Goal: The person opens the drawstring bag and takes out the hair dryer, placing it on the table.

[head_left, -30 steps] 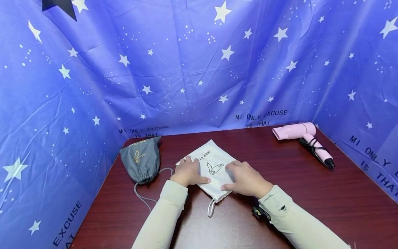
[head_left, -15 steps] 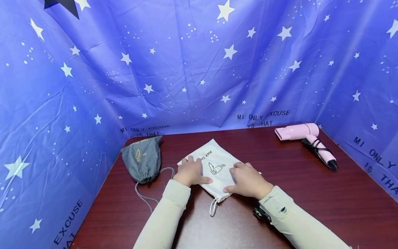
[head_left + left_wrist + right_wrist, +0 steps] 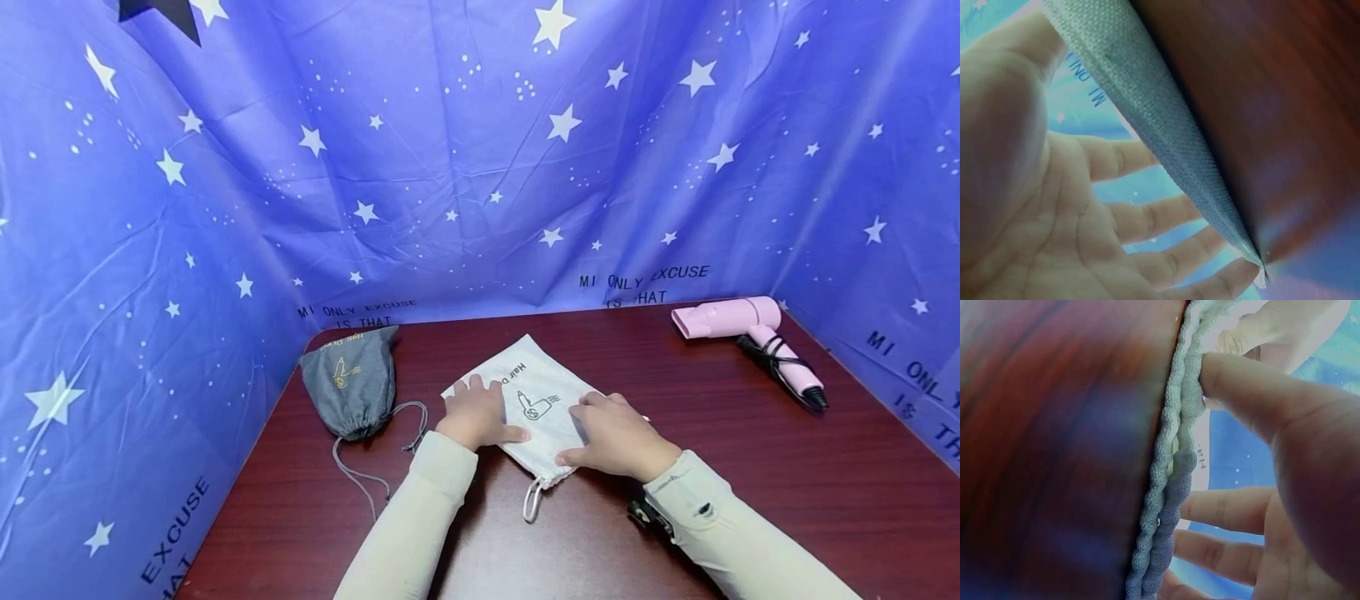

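Note:
A white drawstring pouch [image 3: 551, 437] printed with "Hair Dr..." and a hair dryer drawing lies flat on the table. My left hand [image 3: 478, 414] rests on its left side, fingers spread and thumb along the lower left edge. On the right side, my right hand [image 3: 618, 437] touches the cloth with its fingertips and thumb near the gathered mouth. A white cord loop [image 3: 532, 500] sticks out toward me from that end. Close up, the left wrist view has straight fingers [image 3: 1147, 215] against the pouch's edge; the right wrist view has the ruffled, double-layered opening [image 3: 1169, 462] beside the thumb.
To the left lies a filled grey drawstring pouch [image 3: 351, 392] with a gold hair dryer print and loose grey cords. A pink hair dryer [image 3: 731, 318], its black cable wrapped on the handle, lies at the back right. Starry blue cloth [image 3: 450, 150] surrounds the brown table [image 3: 750, 475].
The head view has swung slightly left, so everything appears a little further right. Both hands stay resting on the white pouch, with hardly any movement.

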Demonstrator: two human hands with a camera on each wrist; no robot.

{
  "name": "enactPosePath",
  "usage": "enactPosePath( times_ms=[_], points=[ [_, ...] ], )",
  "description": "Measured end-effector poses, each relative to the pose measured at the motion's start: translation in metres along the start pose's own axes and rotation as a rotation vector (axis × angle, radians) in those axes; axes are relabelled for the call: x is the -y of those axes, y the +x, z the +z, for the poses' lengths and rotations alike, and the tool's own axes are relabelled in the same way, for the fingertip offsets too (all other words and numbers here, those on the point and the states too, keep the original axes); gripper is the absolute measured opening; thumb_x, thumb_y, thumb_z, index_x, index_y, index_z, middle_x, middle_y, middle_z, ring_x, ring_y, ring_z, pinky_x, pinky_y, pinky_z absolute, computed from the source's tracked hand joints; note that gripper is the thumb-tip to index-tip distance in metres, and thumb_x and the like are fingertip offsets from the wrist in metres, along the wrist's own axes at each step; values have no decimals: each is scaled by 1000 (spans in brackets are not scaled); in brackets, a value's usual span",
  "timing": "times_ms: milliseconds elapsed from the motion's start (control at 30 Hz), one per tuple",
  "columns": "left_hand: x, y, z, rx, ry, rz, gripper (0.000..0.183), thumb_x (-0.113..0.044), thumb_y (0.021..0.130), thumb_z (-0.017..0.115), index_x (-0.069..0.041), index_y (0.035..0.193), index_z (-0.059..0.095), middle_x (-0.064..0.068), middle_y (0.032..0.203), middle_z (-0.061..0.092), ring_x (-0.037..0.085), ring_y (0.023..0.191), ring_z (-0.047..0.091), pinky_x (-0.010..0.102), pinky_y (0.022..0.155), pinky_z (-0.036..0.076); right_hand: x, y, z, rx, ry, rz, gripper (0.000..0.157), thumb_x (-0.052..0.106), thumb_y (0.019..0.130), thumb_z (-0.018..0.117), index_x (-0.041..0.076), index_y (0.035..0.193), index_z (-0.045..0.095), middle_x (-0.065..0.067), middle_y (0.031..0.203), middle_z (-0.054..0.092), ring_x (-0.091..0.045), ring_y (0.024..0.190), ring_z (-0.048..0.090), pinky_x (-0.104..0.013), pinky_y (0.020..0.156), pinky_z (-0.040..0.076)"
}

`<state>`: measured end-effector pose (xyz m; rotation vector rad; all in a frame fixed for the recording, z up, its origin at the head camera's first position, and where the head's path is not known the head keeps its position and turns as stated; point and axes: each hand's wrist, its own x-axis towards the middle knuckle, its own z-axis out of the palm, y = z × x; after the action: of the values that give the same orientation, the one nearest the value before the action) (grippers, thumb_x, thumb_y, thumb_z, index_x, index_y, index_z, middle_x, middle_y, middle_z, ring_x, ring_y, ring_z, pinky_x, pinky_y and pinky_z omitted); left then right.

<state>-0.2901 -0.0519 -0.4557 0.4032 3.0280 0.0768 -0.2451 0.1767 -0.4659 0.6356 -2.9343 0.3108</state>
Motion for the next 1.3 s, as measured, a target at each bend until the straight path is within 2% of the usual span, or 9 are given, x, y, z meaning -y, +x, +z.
enactPosePath(
  times_ms=[200,500,833,1300],
  points=[
    [-7,1,-1,6,3,-16,103,-78,72,77,-5,142,56,24,140,53,48,130,50,65,97,50,-3,-3,-2,3,12,10,61,58,70,88,10,105,74,-16,118,68,-40,98,62,-53,89,53],
    [-20,5,-1,18,23,-14,101,-78,72,77,-5,138,57,22,131,56,45,124,52,61,92,53,-12,-9,-5,23,45,44,73,56,71,88,5,121,73,-19,124,66,-44,105,61,-57,88,54],
    [-31,5,1,26,29,-23,102,-81,73,74,-6,139,56,21,133,55,44,126,51,61,92,53,-22,-15,-7,31,41,48,77,57,71,88,3,123,71,-19,126,66,-44,105,61,-58,89,54],
    [-51,8,2,11,64,-26,99,-83,72,72,-10,137,58,19,127,57,40,115,54,55,81,56,-35,-25,-11,46,58,71,80,59,70,88,3,125,71,-19,127,65,-44,108,60,-61,87,54]
  ],
)
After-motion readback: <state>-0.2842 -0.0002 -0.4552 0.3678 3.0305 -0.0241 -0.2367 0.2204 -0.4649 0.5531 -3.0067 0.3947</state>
